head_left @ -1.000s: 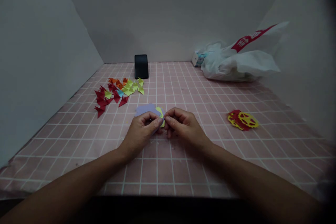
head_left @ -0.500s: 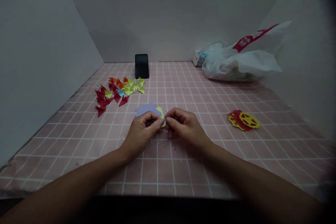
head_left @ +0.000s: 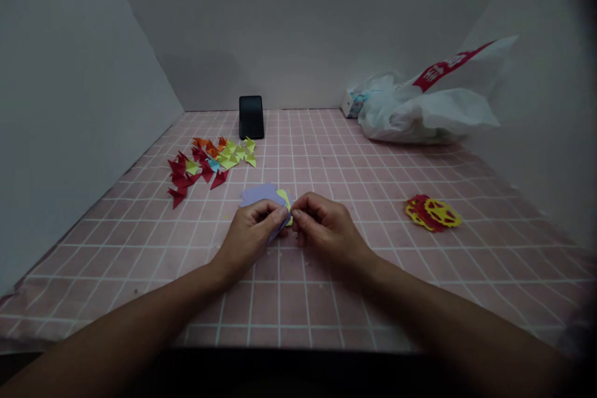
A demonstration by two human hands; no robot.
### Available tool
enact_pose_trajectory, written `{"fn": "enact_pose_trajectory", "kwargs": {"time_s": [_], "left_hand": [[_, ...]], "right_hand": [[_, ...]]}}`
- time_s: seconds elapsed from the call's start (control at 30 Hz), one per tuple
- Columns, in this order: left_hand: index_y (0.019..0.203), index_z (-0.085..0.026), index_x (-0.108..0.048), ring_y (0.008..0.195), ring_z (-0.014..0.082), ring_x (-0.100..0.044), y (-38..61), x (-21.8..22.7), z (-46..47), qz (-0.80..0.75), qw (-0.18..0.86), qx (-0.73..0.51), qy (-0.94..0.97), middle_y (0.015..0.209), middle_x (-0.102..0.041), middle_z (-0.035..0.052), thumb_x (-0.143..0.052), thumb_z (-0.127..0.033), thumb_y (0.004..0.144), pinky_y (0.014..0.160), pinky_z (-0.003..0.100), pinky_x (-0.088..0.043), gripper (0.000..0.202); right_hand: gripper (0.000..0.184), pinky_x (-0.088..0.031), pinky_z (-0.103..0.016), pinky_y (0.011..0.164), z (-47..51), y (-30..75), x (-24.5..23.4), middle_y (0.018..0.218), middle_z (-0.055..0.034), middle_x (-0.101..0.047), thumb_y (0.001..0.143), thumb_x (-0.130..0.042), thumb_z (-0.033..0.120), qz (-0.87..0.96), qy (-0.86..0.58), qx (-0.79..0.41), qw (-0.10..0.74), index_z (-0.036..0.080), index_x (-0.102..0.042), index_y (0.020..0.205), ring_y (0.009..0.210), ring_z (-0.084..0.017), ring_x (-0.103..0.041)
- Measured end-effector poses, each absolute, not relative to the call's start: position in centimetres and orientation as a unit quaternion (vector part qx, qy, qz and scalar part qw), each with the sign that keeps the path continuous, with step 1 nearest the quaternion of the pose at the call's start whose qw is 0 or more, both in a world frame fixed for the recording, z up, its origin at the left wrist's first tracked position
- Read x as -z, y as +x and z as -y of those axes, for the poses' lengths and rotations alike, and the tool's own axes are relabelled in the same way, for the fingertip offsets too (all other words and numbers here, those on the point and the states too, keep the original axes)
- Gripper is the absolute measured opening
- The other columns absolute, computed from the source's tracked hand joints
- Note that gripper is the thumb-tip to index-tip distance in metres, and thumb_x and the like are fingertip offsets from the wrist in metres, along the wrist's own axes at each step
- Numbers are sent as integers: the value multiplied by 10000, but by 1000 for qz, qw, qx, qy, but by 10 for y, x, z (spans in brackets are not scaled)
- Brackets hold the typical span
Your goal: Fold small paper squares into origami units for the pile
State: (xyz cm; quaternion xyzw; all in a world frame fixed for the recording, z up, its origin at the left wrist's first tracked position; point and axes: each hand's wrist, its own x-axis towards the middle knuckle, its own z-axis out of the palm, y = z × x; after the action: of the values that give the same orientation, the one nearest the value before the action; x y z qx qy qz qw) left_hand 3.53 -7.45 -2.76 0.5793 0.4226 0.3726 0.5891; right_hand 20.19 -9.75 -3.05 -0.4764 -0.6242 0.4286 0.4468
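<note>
Between thumb and fingers my left hand point(head_left: 254, 227) pinches a small piece of purple paper point(head_left: 278, 228), mostly hidden by the hand. My right hand point(head_left: 325, 224) is closed too, its thumb and fingertips pinching the right edge of the same piece. Both hands are close together above the table. Just behind them lie a larger purple paper sheet point(head_left: 260, 193) and a yellow paper sheet point(head_left: 284, 196), partly covered by my left hand.
Several small folded-paper figures point(head_left: 208, 165) in red, orange, yellow and blue lie at the left. A black phone point(head_left: 251, 117) stands behind them. Red and yellow gear-shaped cut-outs point(head_left: 433, 213) are at the right. A white plastic bag point(head_left: 420, 115) and a small box point(head_left: 353, 104) sit at the back right.
More of the purple piece shows beneath my left thumb now. Both hands stay nearly in place, with slight finger movement.
</note>
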Motion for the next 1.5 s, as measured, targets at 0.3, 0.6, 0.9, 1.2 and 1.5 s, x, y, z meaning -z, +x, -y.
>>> {"fn": "enact_pose_trajectory", "kwargs": {"time_s": [0.3,0.6,0.9,1.2,1.5], "left_hand": [[730,-170,-650,656,125,-560,36,25,75,-433,586,-369,576,694,-622,-1,-650,-360,835,662,253,-458,216],[733,-177,-673,714,138,-544,35,20,76,-446,529,-379,614,740,-618,9,-640,-335,831,695,259,-449,188],[763,-161,-649,635,116,-545,37,24,77,-431,609,-378,549,729,-593,-4,-695,-381,798,601,249,-483,228],[776,-169,-646,698,132,-595,37,23,76,-417,578,-402,574,747,-640,-1,-708,-329,778,700,267,-500,172],[789,-167,-652,688,125,-590,36,26,75,-418,572,-401,581,752,-648,2,-705,-303,779,679,259,-483,147]], "right_hand": [[129,-426,-249,551,97,201,32,672,21,-592,901,-540,213,621,-479,-429,449,200,-573,778,573,-113,-554],[121,-418,-252,550,98,200,29,638,28,-569,888,-539,207,620,-482,-426,450,199,-573,772,558,-112,-536],[118,-418,-261,577,97,200,30,659,23,-577,881,-550,210,623,-491,-409,451,199,-583,769,599,-121,-532],[100,-437,-248,538,97,199,30,647,26,-586,865,-578,244,580,-474,-468,469,196,-585,777,556,-112,-544],[104,-447,-250,524,97,198,33,661,26,-593,858,-579,263,552,-458,-514,470,197,-567,779,538,-107,-557]]}}
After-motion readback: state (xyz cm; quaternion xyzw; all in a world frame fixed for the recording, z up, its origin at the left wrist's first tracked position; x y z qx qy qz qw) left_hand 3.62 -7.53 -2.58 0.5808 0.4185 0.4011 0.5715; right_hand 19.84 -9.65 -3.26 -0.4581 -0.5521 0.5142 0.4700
